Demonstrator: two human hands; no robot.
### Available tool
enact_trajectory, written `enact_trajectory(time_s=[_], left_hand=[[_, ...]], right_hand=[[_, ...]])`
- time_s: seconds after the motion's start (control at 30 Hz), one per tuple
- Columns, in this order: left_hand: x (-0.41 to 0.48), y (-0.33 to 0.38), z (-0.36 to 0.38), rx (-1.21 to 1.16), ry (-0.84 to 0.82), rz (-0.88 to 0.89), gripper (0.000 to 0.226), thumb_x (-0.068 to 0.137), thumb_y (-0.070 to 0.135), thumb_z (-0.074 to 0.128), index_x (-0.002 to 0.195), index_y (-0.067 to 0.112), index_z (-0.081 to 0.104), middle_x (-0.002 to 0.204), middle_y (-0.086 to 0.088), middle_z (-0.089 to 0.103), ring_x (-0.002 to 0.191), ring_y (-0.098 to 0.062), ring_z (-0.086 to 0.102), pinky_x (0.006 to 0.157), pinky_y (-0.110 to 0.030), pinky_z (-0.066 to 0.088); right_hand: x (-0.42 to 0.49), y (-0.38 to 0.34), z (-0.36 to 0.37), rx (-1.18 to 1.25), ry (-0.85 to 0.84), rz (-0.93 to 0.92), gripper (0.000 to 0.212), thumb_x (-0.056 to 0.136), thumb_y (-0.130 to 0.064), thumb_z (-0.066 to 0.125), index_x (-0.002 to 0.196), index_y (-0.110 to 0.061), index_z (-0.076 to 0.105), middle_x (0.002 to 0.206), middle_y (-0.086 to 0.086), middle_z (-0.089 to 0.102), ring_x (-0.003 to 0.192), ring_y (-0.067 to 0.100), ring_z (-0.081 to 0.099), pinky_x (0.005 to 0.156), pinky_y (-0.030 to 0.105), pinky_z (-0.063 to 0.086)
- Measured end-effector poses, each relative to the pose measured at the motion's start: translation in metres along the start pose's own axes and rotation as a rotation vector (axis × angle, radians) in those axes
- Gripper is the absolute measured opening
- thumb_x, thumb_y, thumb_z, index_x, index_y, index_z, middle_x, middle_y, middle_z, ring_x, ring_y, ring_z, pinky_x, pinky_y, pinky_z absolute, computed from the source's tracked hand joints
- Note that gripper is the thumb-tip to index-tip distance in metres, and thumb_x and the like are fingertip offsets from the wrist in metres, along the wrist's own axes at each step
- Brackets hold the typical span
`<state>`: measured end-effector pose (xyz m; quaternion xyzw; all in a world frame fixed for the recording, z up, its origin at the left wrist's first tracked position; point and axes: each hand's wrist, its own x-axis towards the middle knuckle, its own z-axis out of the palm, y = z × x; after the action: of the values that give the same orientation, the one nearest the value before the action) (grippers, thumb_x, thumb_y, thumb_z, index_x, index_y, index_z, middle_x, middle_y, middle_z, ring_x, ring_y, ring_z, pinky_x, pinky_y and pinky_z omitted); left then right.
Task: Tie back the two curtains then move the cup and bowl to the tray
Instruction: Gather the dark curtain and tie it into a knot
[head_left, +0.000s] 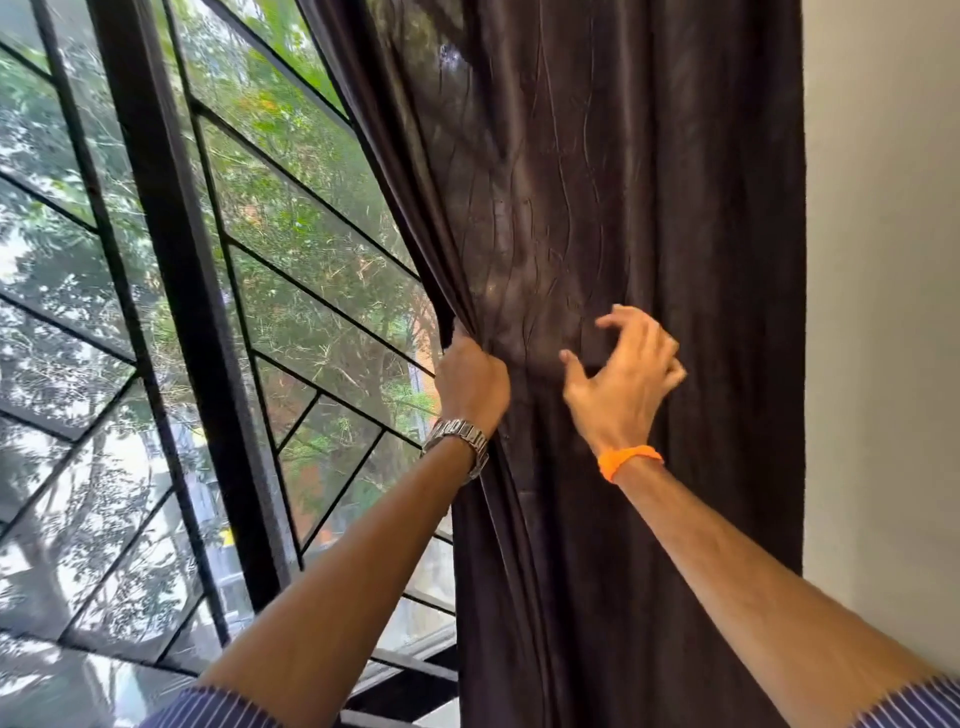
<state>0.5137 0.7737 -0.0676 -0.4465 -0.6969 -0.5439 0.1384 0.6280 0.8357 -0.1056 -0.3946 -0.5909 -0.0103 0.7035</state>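
A window (156, 312) with a thick black frame and thin diagonal black bars fills the area to the left of the left grip, with green trees showing through the glass. The left grip (471, 382) is a closed fist clamped on the gathered left edge of a dark brown curtain (649, 182), with the cloth bunched and creased where it meets the fingers. A silver metal watch (458, 439) sits on the wrist just below this grip, and a bare forearm runs down to a rolled blue striped sleeve (223, 707). The curtain hangs in long folds above, below and to the right of the left grip. Near it, on its right, the right grip (626, 376) is wide, with fingers spread and curled, in front of the cloth and holding nothing; whether the fingertips touch the cloth cannot be told. An orange band (626, 460) circles the wrist below this grip. Well to its right stands a plain pale wall (883, 312).
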Motion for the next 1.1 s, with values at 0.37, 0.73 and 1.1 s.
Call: enact_trajectory(time_s=[0.37,0.73,1.1], left_hand=[[-0.012,0.037,0.003,-0.102,-0.233,0.015,0.06,0.084,-0.001,0.039,0.142,0.009,0.04,0.133,-0.013,0.042,0.098,-0.023,0.047,0.084,-0.026,0.037],[-0.015,0.043,-0.015,0.031,-0.43,-0.027,0.08,0.076,0.008,0.04,0.152,0.005,0.014,0.147,-0.027,0.037,0.134,-0.041,0.039,0.108,-0.048,0.039],[-0.02,0.027,-0.022,-0.174,-0.297,-0.126,0.047,0.071,0.017,0.037,0.111,0.006,0.06,0.11,-0.014,0.066,0.102,-0.032,0.061,0.092,-0.046,0.05]], right_hand=[[0.026,0.042,-0.027,0.344,-0.419,0.53,0.125,0.055,-0.046,0.09,0.152,-0.019,0.015,0.138,0.013,0.053,0.134,0.027,0.045,0.11,0.035,0.036],[0.007,0.008,-0.017,0.268,-0.535,0.385,0.025,0.094,-0.016,0.051,0.113,-0.008,0.066,0.112,0.019,0.067,0.108,0.038,0.061,0.09,0.039,0.051],[-0.013,-0.055,-0.017,0.242,-0.808,0.005,0.028,0.087,-0.009,0.051,0.115,-0.004,0.054,0.111,0.025,0.064,0.106,0.045,0.06,0.087,0.05,0.052]])
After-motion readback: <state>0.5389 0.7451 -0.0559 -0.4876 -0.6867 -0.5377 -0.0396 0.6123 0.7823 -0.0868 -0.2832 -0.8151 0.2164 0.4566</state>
